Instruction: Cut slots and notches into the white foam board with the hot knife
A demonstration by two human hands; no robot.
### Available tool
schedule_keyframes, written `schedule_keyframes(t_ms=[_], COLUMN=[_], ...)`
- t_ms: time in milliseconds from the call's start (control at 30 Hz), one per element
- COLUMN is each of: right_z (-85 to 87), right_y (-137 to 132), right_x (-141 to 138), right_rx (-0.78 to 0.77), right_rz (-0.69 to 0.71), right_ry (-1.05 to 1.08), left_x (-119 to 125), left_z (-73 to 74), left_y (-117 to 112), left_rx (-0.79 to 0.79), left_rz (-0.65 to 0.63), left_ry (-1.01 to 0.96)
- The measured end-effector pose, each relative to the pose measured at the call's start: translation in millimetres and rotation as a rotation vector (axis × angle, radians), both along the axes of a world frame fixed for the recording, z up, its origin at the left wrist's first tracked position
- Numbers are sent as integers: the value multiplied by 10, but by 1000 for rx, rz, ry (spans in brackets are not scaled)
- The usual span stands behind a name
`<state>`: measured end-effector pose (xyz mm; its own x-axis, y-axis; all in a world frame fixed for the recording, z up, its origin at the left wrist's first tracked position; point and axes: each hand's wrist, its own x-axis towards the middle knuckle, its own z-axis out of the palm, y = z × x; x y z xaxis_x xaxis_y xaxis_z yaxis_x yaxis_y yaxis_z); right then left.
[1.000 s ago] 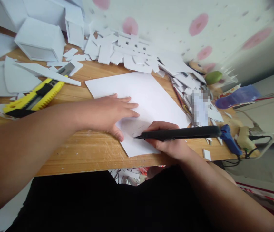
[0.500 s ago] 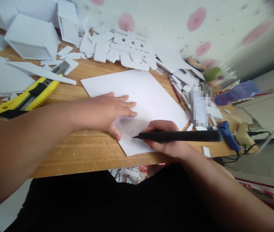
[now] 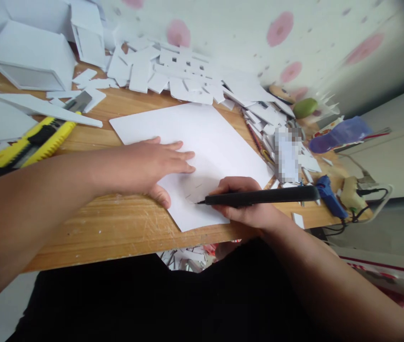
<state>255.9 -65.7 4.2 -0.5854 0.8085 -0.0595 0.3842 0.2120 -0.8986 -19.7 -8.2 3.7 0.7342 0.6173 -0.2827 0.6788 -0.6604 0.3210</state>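
A white board (image 3: 219,137) lies flat on the wooden table, with a few short dark lines drawn near its lower left part. My left hand (image 3: 159,164) rests open on the board's left side, fingers spread and thumb near the edge. My right hand (image 3: 245,211) is closed around a thick black pen (image 3: 269,195), whose thin tip meets the board just below the drawn lines. The pen's rear end points right. Left of the board, partly behind my left forearm, lies a yellow utility knife (image 3: 45,142) with its blade out.
White box-like models (image 3: 33,57) stand at the back left. Cut white pieces (image 3: 184,71) are heaped along the wall. At the right are more scraps, a blurred-out item (image 3: 287,154), a blue glue gun (image 3: 331,197), a power strip (image 3: 353,192) and a purple object (image 3: 341,134).
The whole view has shifted slightly, so most things sit further left. The pen tip has moved a little to the right relative to the drawn lines. My left hand stays flat on the board.
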Motion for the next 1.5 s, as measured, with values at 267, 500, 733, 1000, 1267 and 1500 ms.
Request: schedule_keyframes(t_ms=[267,500,733,1000,1267,1500], right_z=[62,58,-59,-62,-104,-130], right_y=[3,9,42,-105,33,60], right_x=[82,135,303,29,-70,-154], right_rx=[-8,-4,-68,-1,54,31], right_rz=[-42,-49,-121,-338,-437,-556], right_ry=[12,16,78,159,184,175], left_x=[18,-1,-13,-48,-125,-93], left_z=[-4,-31,-32,-22,-63,-63], left_y=[8,16,17,15,88,66], left_rx=[9,17,-5,11,170,242], left_rz=[0,-11,6,10,84,-12], left_ry=[29,12,-2,-43,-142,-162])
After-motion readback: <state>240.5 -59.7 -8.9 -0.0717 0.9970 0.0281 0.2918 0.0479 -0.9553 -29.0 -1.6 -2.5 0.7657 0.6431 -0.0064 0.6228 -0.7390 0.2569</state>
